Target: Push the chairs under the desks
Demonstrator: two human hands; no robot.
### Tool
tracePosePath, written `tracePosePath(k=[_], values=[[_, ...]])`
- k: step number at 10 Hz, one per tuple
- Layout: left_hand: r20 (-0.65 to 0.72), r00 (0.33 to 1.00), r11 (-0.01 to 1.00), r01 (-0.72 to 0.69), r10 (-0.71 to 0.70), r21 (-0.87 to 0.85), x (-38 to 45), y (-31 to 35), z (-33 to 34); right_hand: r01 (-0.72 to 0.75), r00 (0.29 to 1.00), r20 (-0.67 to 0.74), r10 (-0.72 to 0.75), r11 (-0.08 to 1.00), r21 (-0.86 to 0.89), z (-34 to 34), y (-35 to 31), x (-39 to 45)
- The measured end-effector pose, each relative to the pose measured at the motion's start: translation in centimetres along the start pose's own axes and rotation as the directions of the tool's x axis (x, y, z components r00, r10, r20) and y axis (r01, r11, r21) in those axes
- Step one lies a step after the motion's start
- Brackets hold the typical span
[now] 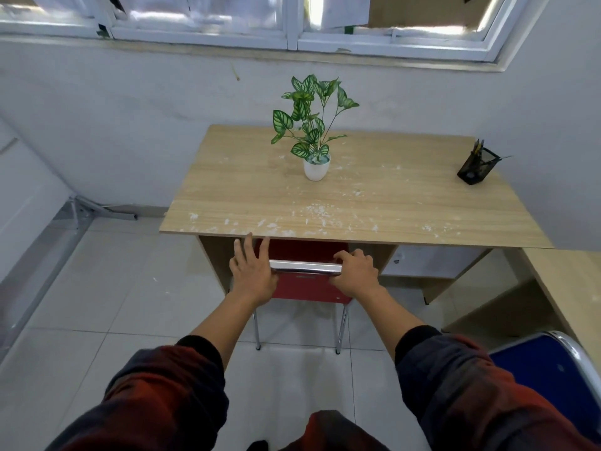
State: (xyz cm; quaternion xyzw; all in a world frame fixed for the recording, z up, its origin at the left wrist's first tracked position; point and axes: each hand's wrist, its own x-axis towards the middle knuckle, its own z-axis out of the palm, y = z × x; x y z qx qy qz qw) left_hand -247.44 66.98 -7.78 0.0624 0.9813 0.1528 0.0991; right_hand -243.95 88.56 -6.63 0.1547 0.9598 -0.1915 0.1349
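A red chair [307, 286] with a chrome top rail [305, 266] and chrome legs stands at the front of a light wooden desk [351, 203]. Its seat is under the desktop and its backrest is just outside the front edge. My left hand [252, 275] lies on the left end of the rail with straight fingers pointing at the desk. My right hand [356, 271] grips the right end of the rail, fingers curled over it. A blue chair [553, 379] with a chrome rim stands at the lower right.
A potted plant [313, 138] and a black pen holder [476, 167] stand on the desk. A second wooden desk [566, 288] runs along the right. A wall with windows lies behind. Metal bars [94, 209] lie on the tiled floor at the left.
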Motion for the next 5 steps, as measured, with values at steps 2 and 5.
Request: tracePosePath(k=[2, 5], values=[[0.041, 0.999, 0.998, -0.019, 0.021, -0.054, -2.7, -1.9, 0.7, -0.02, 0.998, -0.06, 0.026, 0.994, 0.103, 0.2, -0.1, -1.6], [0.114, 0.993, 0.995, -0.022, 0.033, -0.101, -2.6, -0.4, -1.9, -0.05, 0.999, 0.029, 0.046, 0.988, 0.149, -1.5, -1.2, -2.7]])
